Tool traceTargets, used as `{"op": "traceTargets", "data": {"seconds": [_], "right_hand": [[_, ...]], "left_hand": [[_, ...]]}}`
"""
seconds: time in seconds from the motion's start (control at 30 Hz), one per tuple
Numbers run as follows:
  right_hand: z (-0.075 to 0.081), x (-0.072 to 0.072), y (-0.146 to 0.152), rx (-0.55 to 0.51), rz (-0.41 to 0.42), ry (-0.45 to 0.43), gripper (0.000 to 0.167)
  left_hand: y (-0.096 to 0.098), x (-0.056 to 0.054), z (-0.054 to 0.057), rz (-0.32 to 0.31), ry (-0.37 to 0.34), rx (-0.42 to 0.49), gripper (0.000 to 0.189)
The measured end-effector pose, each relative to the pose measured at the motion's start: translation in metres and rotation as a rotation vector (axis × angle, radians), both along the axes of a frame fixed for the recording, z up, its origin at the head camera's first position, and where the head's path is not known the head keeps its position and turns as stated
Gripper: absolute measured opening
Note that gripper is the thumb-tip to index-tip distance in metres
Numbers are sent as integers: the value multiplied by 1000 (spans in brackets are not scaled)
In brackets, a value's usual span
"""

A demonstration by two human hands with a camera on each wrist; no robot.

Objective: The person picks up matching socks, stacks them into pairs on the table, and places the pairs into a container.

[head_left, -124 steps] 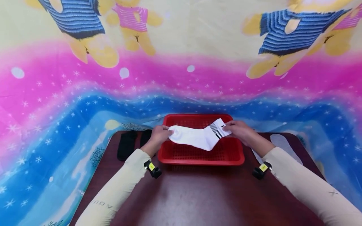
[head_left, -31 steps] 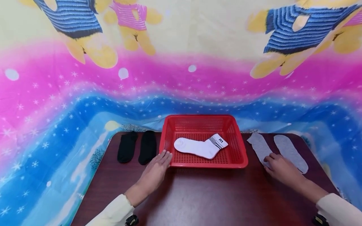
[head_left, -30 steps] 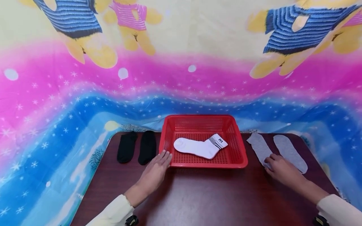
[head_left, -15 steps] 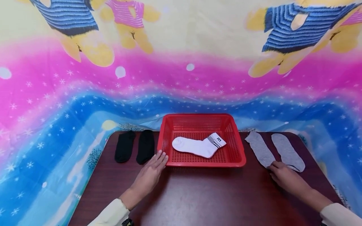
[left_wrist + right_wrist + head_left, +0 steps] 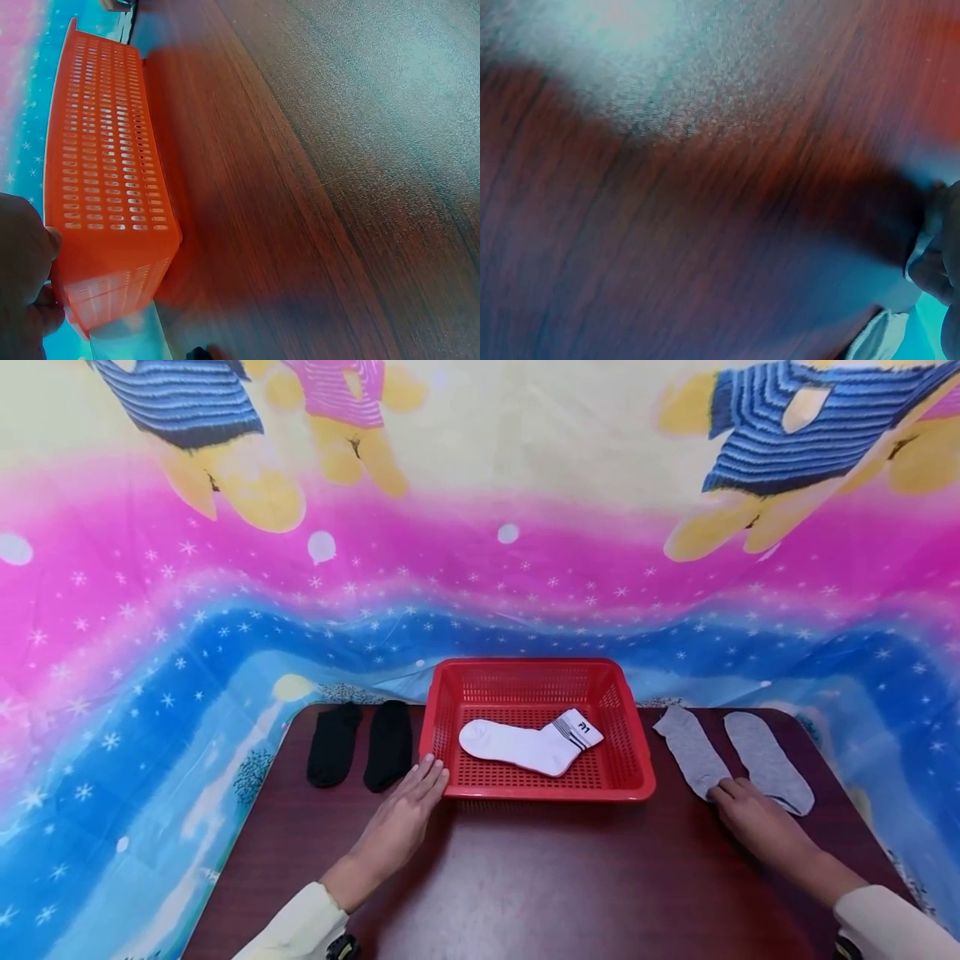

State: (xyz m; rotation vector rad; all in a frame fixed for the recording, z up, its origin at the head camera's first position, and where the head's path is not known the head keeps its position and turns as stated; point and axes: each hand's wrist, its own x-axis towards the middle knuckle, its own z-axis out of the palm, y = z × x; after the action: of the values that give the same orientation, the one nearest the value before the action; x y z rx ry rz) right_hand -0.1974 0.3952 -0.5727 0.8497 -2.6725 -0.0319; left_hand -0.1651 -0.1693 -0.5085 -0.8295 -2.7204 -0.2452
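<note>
A white sock [image 5: 517,747] with dark stripes at its cuff lies flat inside the red plastic basket [image 5: 551,793]. My left hand [image 5: 397,814] rests with straight fingers on the basket's near left corner, which the left wrist view also shows. On the right, my right hand [image 5: 757,822] pinches the near end of the inner grey sock [image 5: 690,752]. In the right wrist view its fingers are at the frame edge, around a pale strip of fabric [image 5: 919,255]. The outer grey sock [image 5: 768,760] lies beside it, partly behind the hand.
Two black socks, a left one [image 5: 333,747] and a right one [image 5: 389,747], lie left of the basket. Everything stands on a dark red-brown wooden table [image 5: 525,877]. A patterned cloth [image 5: 480,577] hangs behind the table's far edge.
Both hands held the white sock above the basket; now it lies inside. My left hand moved to the basket corner, my right to the inner grey sock, then slid toward its near end.
</note>
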Motion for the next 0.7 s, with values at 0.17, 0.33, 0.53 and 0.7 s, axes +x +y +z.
{"op": "traceTargets", "data": {"seconds": [0.17,0.33,0.53,0.7], "right_hand": [[0,-1,-1,-32,-17,-16,25],[6,6,-8,-79,-5,-24,25],[18,23,-33,-135,20,-77,26],[27,36,-57,-163,-58,-222,20]], "left_hand": [[0,-1,2,-2,-10,9,65],[2,-1,2,1,-16,-4,64],[1,0,2,-1,-12,1,62],[0,-1,1,-4,8,19,62]]}}
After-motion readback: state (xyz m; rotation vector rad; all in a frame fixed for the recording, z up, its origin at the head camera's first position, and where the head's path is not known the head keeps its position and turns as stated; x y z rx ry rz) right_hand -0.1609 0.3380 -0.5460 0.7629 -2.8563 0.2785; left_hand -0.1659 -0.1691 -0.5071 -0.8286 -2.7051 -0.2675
